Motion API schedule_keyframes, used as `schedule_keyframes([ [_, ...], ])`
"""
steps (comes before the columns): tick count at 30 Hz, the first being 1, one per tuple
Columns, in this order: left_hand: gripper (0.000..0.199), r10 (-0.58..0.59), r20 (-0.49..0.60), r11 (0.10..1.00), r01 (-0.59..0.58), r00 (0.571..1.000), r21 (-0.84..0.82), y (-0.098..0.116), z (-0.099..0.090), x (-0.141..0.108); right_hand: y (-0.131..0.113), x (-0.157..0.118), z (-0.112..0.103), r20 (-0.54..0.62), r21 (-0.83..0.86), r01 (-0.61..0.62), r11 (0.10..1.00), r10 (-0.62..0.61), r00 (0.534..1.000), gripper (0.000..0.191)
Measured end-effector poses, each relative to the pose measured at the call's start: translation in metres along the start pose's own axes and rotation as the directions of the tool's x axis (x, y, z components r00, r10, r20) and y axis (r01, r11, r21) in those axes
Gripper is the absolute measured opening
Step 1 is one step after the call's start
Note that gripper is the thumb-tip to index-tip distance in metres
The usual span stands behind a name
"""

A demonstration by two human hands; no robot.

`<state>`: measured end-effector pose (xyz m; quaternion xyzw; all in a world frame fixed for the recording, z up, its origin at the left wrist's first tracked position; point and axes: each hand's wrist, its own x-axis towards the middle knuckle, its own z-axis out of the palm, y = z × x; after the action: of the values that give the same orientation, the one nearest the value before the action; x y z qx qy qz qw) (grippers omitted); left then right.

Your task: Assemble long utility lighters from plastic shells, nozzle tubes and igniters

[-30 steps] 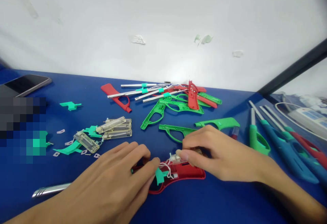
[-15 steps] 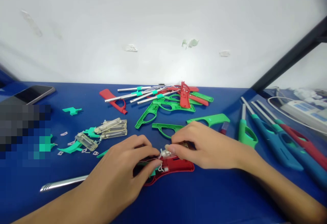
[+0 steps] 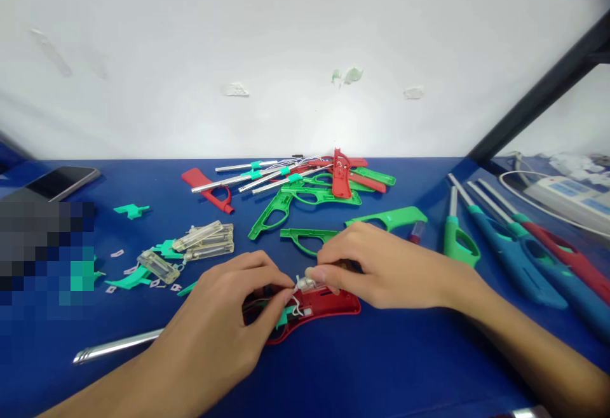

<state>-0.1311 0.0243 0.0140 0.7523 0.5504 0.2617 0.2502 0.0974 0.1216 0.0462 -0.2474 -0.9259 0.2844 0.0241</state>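
Observation:
A red lighter handle half (image 3: 336, 305) lies on the blue table with its inner side up. A metal lighter tube (image 3: 117, 345) runs out to the left, passing beneath my left hand (image 3: 238, 307). The left thumb and forefinger are pinched together over the handle near the white wires (image 3: 298, 305); what is between them is hidden. Between the fingers of my right hand (image 3: 372, 269) is a clear fuel tank (image 3: 309, 283), held at the handle's upper edge and partly covered. A teal trigger piece (image 3: 284, 317) shows inside the handle.
Several clear fuel tanks (image 3: 210, 249) and teal pieces (image 3: 132, 210) lie left. Behind are green handle halves (image 3: 269, 215) and metal tubes with wires (image 3: 276, 183). Whole lighters (image 3: 515, 259) and a white power strip (image 3: 572, 197) are at right, a phone (image 3: 61, 183) far left.
The view has shifted slightly. My left fingertips have moved a little off the white wires, showing more of them and the trigger piece. The right hand still grips the tank.

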Motion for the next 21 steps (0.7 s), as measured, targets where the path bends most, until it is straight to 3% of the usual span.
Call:
schedule_keyframes([
  [21,0.025,0.058,-0.018,0.998,-0.058,0.998,-0.017,-0.0027,0.0023,-0.0034,0.0002,-0.0039,-0.0044,0.029,-0.062,-0.030,0.998,0.032,0.999,0.046],
])
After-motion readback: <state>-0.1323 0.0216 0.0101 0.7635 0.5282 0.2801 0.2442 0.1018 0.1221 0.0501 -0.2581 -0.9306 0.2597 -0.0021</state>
